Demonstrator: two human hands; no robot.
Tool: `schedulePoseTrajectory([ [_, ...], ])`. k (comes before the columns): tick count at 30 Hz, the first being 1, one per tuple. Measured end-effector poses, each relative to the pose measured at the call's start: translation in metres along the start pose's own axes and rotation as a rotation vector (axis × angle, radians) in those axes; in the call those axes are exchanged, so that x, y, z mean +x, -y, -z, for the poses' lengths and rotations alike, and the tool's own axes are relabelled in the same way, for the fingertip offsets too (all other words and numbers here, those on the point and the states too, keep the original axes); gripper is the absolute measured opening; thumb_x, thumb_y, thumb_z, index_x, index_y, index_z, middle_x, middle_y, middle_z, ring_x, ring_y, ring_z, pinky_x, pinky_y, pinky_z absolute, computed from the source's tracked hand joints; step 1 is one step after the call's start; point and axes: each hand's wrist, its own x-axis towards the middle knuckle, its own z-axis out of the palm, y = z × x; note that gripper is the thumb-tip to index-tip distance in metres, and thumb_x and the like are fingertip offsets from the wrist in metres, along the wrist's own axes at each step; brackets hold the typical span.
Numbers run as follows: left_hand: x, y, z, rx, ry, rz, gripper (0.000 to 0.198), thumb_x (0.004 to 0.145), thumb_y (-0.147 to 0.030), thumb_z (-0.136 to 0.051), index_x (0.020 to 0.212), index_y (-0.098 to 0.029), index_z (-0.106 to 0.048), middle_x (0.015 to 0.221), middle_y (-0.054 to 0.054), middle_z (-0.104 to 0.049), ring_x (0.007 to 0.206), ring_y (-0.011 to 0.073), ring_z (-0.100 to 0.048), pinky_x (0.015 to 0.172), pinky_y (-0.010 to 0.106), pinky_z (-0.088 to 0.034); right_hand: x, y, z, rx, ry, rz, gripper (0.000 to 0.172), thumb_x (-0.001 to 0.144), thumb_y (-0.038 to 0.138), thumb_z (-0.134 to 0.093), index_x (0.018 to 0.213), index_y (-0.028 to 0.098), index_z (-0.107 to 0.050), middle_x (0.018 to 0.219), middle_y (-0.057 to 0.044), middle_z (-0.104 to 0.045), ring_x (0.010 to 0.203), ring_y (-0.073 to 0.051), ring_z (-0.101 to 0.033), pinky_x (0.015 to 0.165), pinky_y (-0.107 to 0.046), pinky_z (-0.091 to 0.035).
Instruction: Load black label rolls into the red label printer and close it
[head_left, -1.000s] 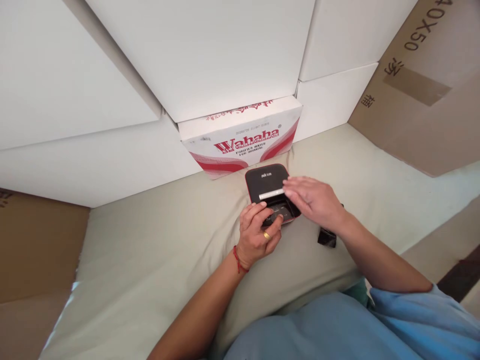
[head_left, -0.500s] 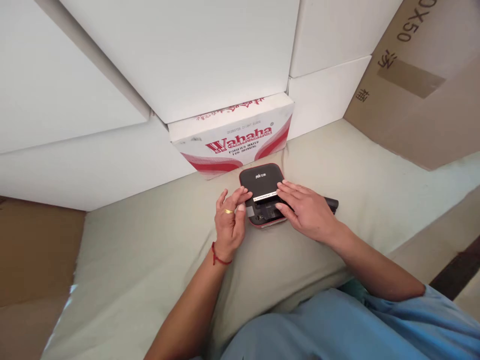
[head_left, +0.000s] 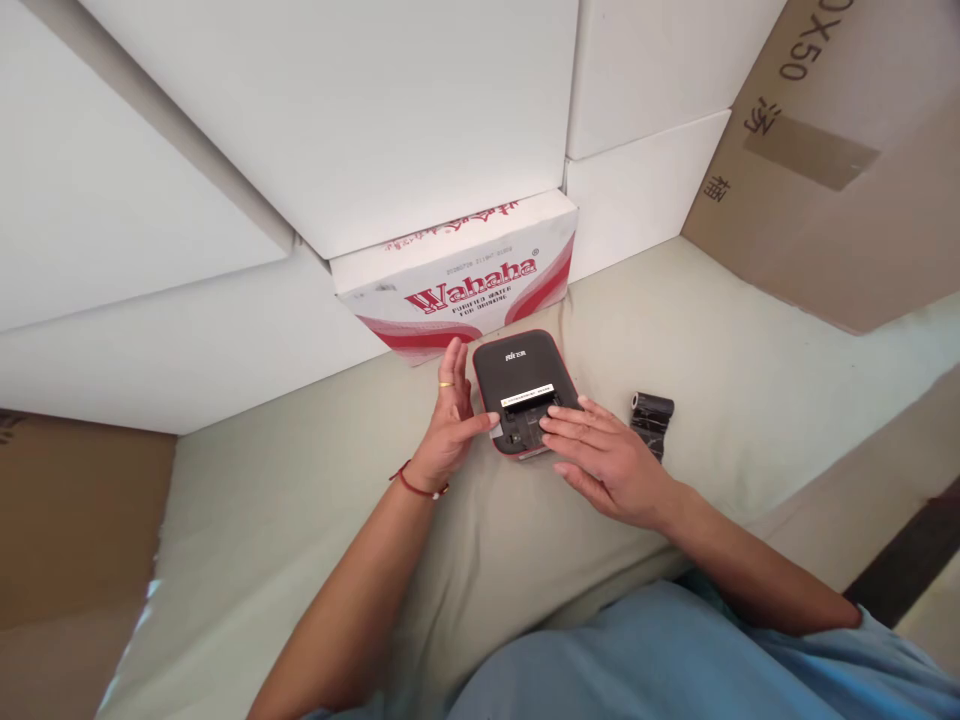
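Note:
A flat black label printer (head_left: 517, 372) with a red rim lies on the pale cloth. Its lower part shows a dark recess below a white strip. My left hand (head_left: 450, 415) stands open along its left edge, thumb resting on the lower left corner beside a small grey patch. Over the recess and lower right corner lie the outstretched fingers of my right hand (head_left: 600, 450); they seem to touch the surface and grip nothing. Right of that hand, a black ribbon roll (head_left: 651, 410) lies on the cloth with a loose length hanging off it.
Behind the printer stands a white and red Wahaha water carton (head_left: 480, 290). White boxes (head_left: 345, 110) rise above and around it. A brown cardboard box (head_left: 817, 180) is at the right, another brown carton (head_left: 75, 520) at the left. Pale green cloth (head_left: 300, 530) covers the surface.
My right hand has slid down towards me, uncovering more of the ribbon roll. The fingers of my left hand have straightened upward off the printer's top, its thumb moving onto the lower left corner.

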Motion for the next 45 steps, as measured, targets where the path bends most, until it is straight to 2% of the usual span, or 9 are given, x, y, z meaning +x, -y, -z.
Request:
schedulePoseTrajectory([
  [4, -0.005, 0.006, 0.000, -0.024, 0.020, 0.012, 0.127, 0.079, -0.049, -0.095, 0.171, -0.056, -0.007, 0.188, -0.002, -0.011, 0.177, 0.0296, -0.007, 0.144, 0.057, -0.009, -0.009, 0.001, -0.001, 0.007, 0.014, 0.017, 0.034, 0.108, 0.020, -0.059, 0.139, 0.014, -0.069, 0.144, -0.013, -0.077, 0.143, -0.025, -0.068, 0.126, -0.051, -0.052],
  [9, -0.016, 0.015, -0.003, 0.033, -0.011, -0.061, 0.120, 0.087, -0.048, -0.090, 0.171, -0.058, -0.005, 0.190, -0.006, -0.002, 0.177, 0.0269, 0.003, 0.144, 0.055, -0.002, -0.011, -0.001, -0.006, 0.048, -0.023, 0.006, 0.038, 0.106, 0.013, -0.058, 0.143, 0.018, -0.067, 0.143, -0.012, -0.078, 0.144, -0.022, -0.067, 0.126, -0.049, -0.051],
  [17, -0.017, 0.027, -0.014, -0.154, 0.005, -0.009, 0.113, 0.089, -0.057, -0.085, 0.173, -0.052, -0.009, 0.188, 0.001, -0.015, 0.176, 0.0305, -0.015, 0.143, 0.055, -0.018, 0.024, -0.012, 0.021, 0.223, 0.070, -0.033, 0.023, 0.109, 0.026, -0.061, 0.124, 0.019, -0.077, 0.128, -0.009, -0.084, 0.122, -0.021, -0.078, 0.120, -0.041, -0.055],
  [22, -0.015, 0.034, -0.013, -0.190, 0.013, -0.022, 0.107, 0.088, -0.061, -0.084, 0.172, -0.049, -0.018, 0.185, 0.004, -0.026, 0.173, 0.0333, -0.025, 0.142, 0.059, -0.020, 0.093, -0.032, 0.031, 0.221, 0.368, -0.304, 0.032, 0.112, 0.033, -0.051, 0.125, 0.021, -0.078, 0.120, -0.007, -0.085, 0.113, -0.021, -0.079, 0.099, -0.032, -0.060],
  [26, -0.015, 0.038, -0.010, -0.197, 0.009, -0.007, 0.108, 0.086, -0.064, -0.085, 0.171, -0.048, -0.021, 0.186, 0.004, -0.023, 0.174, 0.0336, -0.021, 0.143, 0.059, -0.017, 0.144, -0.034, 0.005, -0.235, 0.683, -0.374, 0.032, 0.107, 0.023, -0.050, 0.116, 0.022, -0.081, 0.121, -0.012, -0.084, 0.115, -0.030, -0.077, 0.088, -0.037, -0.058],
  [30, -0.013, 0.040, -0.010, -0.180, 0.017, -0.026, 0.108, 0.086, -0.063, -0.086, 0.172, -0.046, -0.021, 0.186, 0.005, -0.022, 0.175, 0.0340, -0.019, 0.143, 0.059, -0.017, 0.161, -0.024, -0.019, -0.373, 0.791, -0.416, 0.033, 0.103, 0.014, -0.049, 0.110, 0.015, -0.082, 0.112, -0.021, -0.084, 0.110, -0.034, -0.079, 0.088, -0.040, -0.060],
  [39, -0.011, 0.041, -0.012, -0.172, 0.011, -0.043, 0.107, 0.086, -0.064, -0.085, 0.171, -0.042, -0.025, 0.184, 0.007, -0.027, 0.173, 0.0344, -0.023, 0.142, 0.059, -0.019, 0.148, -0.013, -0.014, -0.427, 0.761, -0.445, 0.031, 0.102, 0.018, -0.056, 0.128, 0.015, -0.072, 0.119, -0.020, -0.082, 0.106, -0.035, -0.080, 0.080, -0.039, -0.059],
  [42, -0.011, 0.040, -0.013, -0.192, 0.007, -0.042, 0.105, 0.085, -0.062, -0.086, 0.170, -0.038, -0.029, 0.183, 0.009, -0.030, 0.171, 0.0355, -0.028, 0.142, 0.059, -0.022, 0.128, 0.001, 0.014, -0.322, 0.633, -0.460, 0.028, 0.104, 0.027, -0.061, 0.129, 0.016, -0.068, 0.125, -0.018, -0.078, 0.101, -0.032, -0.078, 0.077, -0.036, -0.056],
  [45, -0.011, 0.038, -0.013, -0.205, 0.002, -0.037, 0.102, 0.086, -0.061, -0.086, 0.169, -0.037, -0.033, 0.182, 0.008, -0.032, 0.171, 0.0354, -0.030, 0.142, 0.058, -0.022, 0.099, 0.014, 0.062, 0.054, 0.452, -0.496, 0.023, 0.103, 0.040, -0.066, 0.119, 0.023, -0.070, 0.092, -0.005, -0.076, 0.076, -0.020, -0.068, 0.066, -0.030, -0.048],
])
